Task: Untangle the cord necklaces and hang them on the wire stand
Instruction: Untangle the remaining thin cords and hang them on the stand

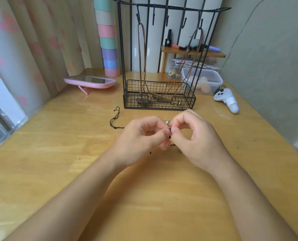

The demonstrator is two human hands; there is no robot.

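A black wire stand (191, 100) with hooks on its top bar stands at the back of the wooden table. Two brown cord necklaces (142, 54) hang from its hooks, and their pendants lie in its basket. In front of the stand, my left hand (143, 136) and my right hand (195, 134) meet and pinch a black cord necklace (116, 119) with a small metal pendant (167, 122) between the fingertips. Part of the black cord trails left on the table. The rest is hidden under my hands.
A pink mirror (90, 81) lies at the back left beside a pastel striped column (108, 40). A clear plastic box (204, 80) and a white controller (227, 100) sit at the right. A small wooden shelf (193, 53) with bottles stands behind the stand.
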